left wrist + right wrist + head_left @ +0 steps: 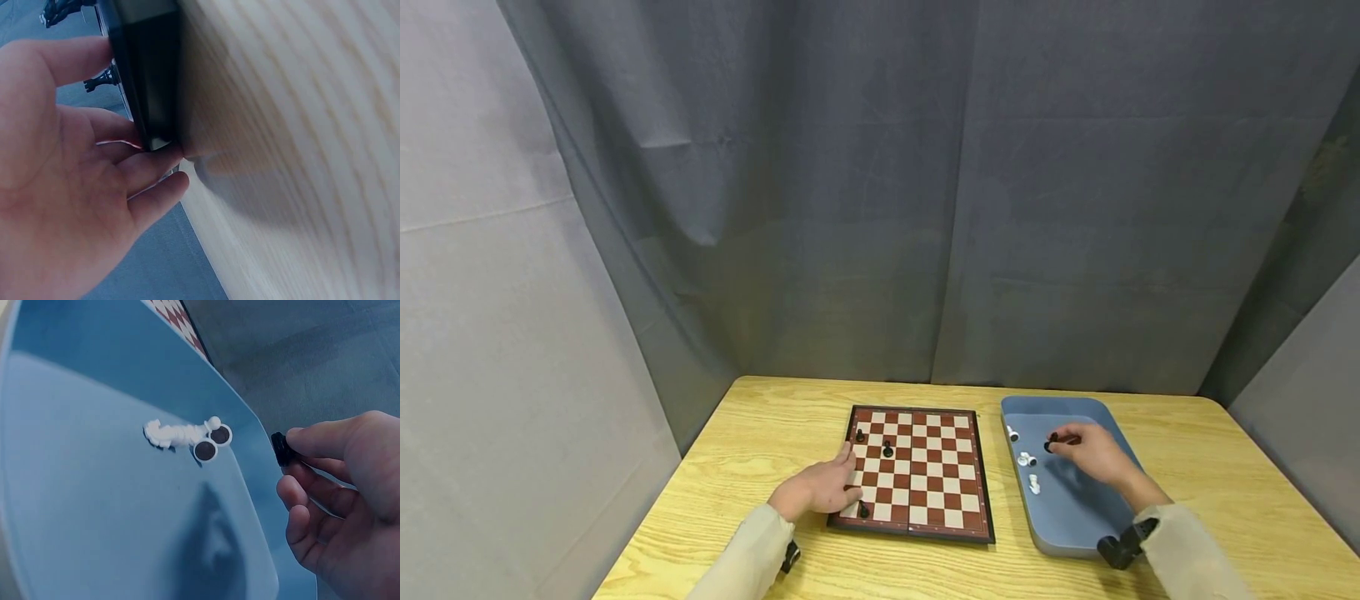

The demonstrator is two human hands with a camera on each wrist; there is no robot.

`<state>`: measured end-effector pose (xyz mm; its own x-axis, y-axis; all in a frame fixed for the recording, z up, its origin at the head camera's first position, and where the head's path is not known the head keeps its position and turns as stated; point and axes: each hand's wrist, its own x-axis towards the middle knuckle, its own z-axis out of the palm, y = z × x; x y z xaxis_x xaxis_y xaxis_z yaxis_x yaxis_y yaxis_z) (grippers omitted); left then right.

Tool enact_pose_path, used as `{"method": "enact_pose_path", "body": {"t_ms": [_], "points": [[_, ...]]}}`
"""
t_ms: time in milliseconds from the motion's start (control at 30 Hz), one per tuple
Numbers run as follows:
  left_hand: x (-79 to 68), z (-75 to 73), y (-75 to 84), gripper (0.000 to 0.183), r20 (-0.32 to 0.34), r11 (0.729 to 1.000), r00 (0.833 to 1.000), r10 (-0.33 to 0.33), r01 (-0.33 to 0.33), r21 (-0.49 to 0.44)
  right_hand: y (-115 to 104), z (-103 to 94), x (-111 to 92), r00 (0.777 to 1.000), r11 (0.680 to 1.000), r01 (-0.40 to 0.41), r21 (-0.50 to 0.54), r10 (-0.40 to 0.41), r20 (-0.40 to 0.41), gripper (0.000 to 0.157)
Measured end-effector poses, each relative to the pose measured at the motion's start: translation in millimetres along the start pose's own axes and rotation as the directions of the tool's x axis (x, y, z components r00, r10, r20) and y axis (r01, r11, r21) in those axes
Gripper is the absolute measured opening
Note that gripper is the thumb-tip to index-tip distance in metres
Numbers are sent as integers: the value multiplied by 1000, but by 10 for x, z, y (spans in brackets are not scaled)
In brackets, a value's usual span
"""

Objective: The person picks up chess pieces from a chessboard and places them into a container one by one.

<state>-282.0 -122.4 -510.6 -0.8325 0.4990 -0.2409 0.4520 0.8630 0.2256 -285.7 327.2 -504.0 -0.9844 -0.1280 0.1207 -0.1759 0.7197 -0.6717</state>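
My left hand point(823, 486) rests at the left edge of the red-and-white chessboard point(917, 475). In the left wrist view its thumb and fingers touch the board's black side point(150, 69), with the lower fingertips near the tabletop. Black chess pieces stand on the board: one at the far left point(860, 435), one nearer the middle point(887, 449) and one beside my thumb point(863, 509). Over the blue tray point(1078, 525), my right hand point(1093, 454) pinches a black chess piece point(282, 449) between thumb and fingers. Its exact kind is hidden.
White chess pieces lie along the tray's left side: one far point(1013, 434), some in the middle point(1026, 459), one near point(1034, 484). The tray stands right of the board on a wooden table point(775, 417). Grey curtains point(850, 208) hang behind.
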Motion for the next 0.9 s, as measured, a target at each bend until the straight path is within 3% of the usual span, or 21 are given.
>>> {"method": "enact_pose_path", "body": {"t_ms": [533,700,900], "points": [[1,18,5,68,1,1000,1000,-7,7,30,93,-24,-33,999,997,-33,-66,31,-34,28],[-5,11,6,68,7,1000,1000,-6,6,28,9,-10,-50,999,997,-25,-68,22,-43,28],[1,-2,5,68,14,1000,1000,-1,1,21,-194,95,-55,997,998,43,-34,-45,-68,21]]}}
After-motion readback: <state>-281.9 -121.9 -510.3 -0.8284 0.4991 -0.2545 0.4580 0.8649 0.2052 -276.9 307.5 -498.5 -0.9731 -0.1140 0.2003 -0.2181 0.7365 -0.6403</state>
